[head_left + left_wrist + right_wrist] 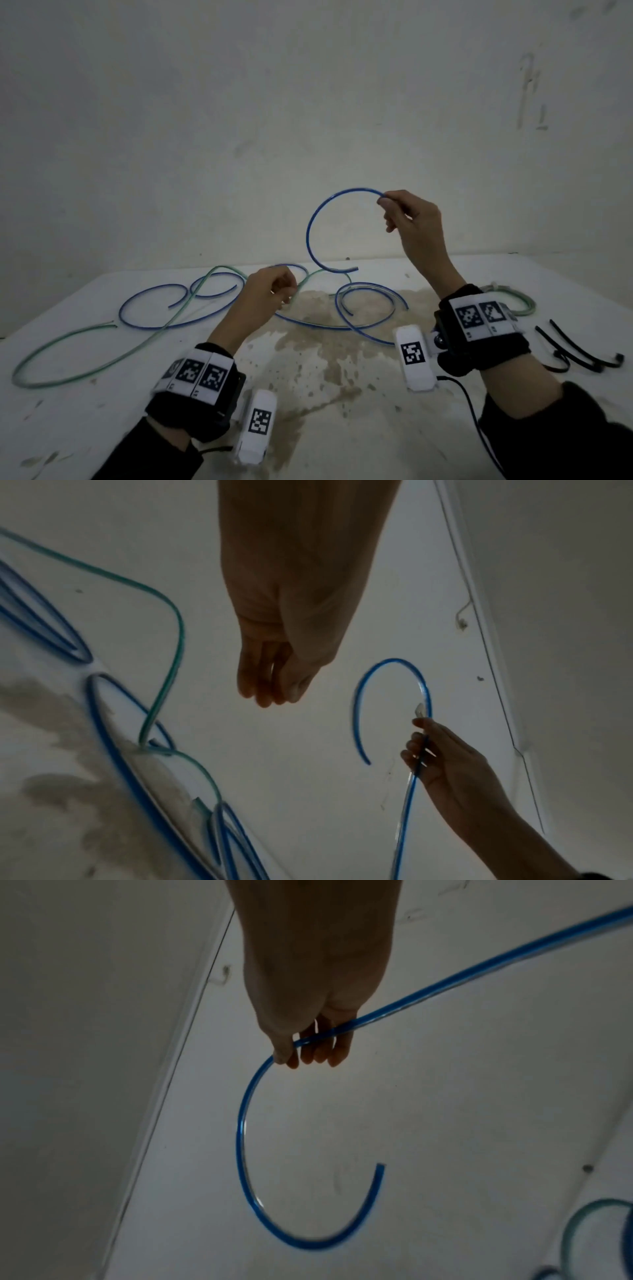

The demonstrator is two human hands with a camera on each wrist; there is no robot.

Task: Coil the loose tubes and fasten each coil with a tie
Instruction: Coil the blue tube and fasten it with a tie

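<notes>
Several tubes lie loose across the tabletop (pixel 342 445), blue and green ones looping over each other, and one blue tube (pixel 310 236) has its end lifted into the air. The right hand (pixel 407 219) holds it up near the wall, thumb and forefinger pinching the tube a little way back from its free end, so the end curls down in a natural open arc. From the right wrist view the tube runs across the fingers (pixel 337 1047) and off past the camera, so the rest of its length trails away toward the tabletop. Held high like that, I would guess the springy curve is being used to start the first turn of a coil.

The left hand (pixel 274 287) hovers low over the tangle, fingers curled and bunched together; the left wrist view shows nothing between them, so it looks ready to gather the trailing length. A green tube (pixel 68 373) sprawls on the left, not yet coiled. Off to the right, a green coil (pixel 524 305) sits already wound, and black ties (pixel 579 353) lie just beside it within reach.
</notes>
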